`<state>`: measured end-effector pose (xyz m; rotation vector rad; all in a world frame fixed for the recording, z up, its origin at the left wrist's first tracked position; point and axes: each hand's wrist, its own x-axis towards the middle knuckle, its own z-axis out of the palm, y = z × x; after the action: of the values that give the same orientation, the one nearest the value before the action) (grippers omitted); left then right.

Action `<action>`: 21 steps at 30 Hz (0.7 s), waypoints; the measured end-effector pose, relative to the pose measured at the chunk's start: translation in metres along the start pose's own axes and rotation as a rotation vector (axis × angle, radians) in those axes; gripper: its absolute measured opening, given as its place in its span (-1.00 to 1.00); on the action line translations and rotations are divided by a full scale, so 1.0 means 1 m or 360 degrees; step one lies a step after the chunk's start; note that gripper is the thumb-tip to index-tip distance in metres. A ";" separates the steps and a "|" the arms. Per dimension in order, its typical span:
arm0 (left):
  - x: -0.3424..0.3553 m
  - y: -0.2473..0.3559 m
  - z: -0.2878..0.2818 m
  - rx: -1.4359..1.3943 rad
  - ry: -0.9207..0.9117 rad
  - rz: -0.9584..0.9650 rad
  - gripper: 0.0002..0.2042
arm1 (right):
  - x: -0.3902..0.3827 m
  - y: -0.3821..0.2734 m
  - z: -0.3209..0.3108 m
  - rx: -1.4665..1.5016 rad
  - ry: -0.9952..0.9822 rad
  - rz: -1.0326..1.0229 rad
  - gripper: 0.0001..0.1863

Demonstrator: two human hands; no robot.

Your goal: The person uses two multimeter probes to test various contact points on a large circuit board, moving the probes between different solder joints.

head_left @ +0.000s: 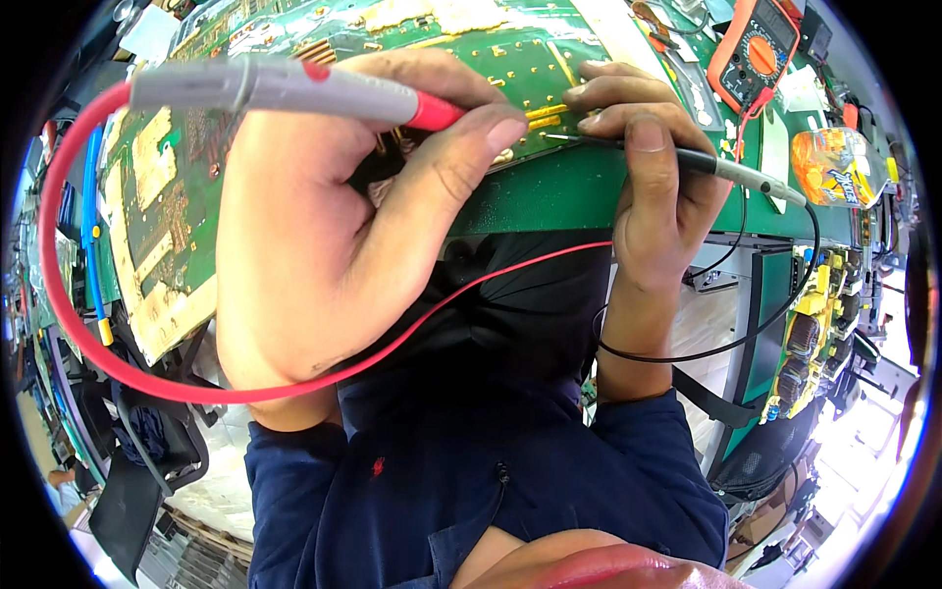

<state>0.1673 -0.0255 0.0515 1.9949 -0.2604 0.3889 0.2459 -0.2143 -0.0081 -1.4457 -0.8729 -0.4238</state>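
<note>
My left hand (334, 226) is closed on a grey and red multimeter probe (294, 90), its red lead looping down past my wrist. Its tip is hidden behind my thumb and fingers, close to the board. In my right hand (653, 167) a black and grey multimeter probe (699, 162) is pinched, its thin metal tip pointing left at the board's near edge. Whether either tip touches is too small to tell. Under both hands lies a large green circuit board (491, 74) with gold contacts. An orange multimeter (754, 54) lies at the far right.
A bottle with an orange label (836, 167) stands at the right of the green table (540, 201). Below it are yellow circuit boards with coils (805, 334). A blue pen-like tool (93, 216) is at the left, above a black chair (137, 491).
</note>
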 end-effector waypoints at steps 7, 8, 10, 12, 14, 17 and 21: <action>0.000 0.001 0.003 0.0018 -0.0026 0.0003 -0.88 | -0.002 0.001 0.003 0.0128 0.0019 0.0005 -0.86; 0.000 0.001 0.002 0.0037 -0.0034 0.0015 -0.88 | -0.002 0.001 0.004 0.0084 -0.0006 -0.0030 -0.86; 0.001 0.001 0.001 0.0078 -0.0053 0.0048 -0.89 | -0.001 0.002 0.003 0.0008 -0.0062 -0.0082 -0.85; 0.001 0.000 0.000 0.0108 -0.0062 0.0095 -0.89 | -0.001 0.002 0.001 -0.0055 -0.0124 -0.0104 -0.79; 0.002 -0.001 0.000 0.0135 -0.0073 0.0117 -0.90 | -0.002 0.001 0.000 -0.0086 -0.0148 -0.0096 -0.74; 0.002 -0.001 0.001 -0.0007 -0.0027 0.0083 -0.89 | -0.002 0.001 -0.001 -0.0081 -0.0134 -0.0111 -0.70; -0.002 -0.004 0.005 -0.0346 0.0084 0.0059 -0.87 | -0.003 0.005 -0.002 -0.0040 -0.0071 -0.0153 -0.63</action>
<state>0.1676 -0.0278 0.0450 1.7664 -0.2941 0.4179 0.2478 -0.2168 -0.0137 -1.4451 -0.9787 -0.4773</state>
